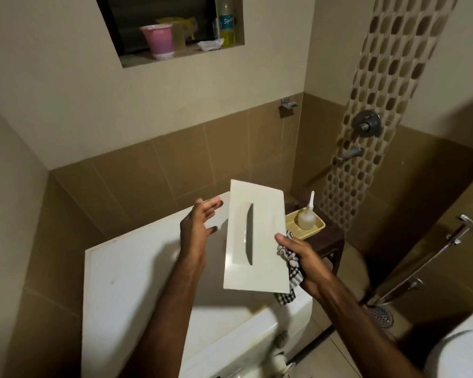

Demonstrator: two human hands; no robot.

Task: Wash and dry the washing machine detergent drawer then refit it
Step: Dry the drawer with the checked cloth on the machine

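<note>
Right hand [298, 257] grips checked cloth [292, 268] and drawer [257, 238], left hand [200, 227] released; drying seemingly underway, refitting remains.

Both forearms and hands [195, 227] are bare, without sleeves.

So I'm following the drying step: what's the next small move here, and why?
Probably bring the left hand onto the drawer edge to steady it. That hand is open and just off it, while the right hand alone holds both drawer and checked cloth, so it can't wipe.
</note>
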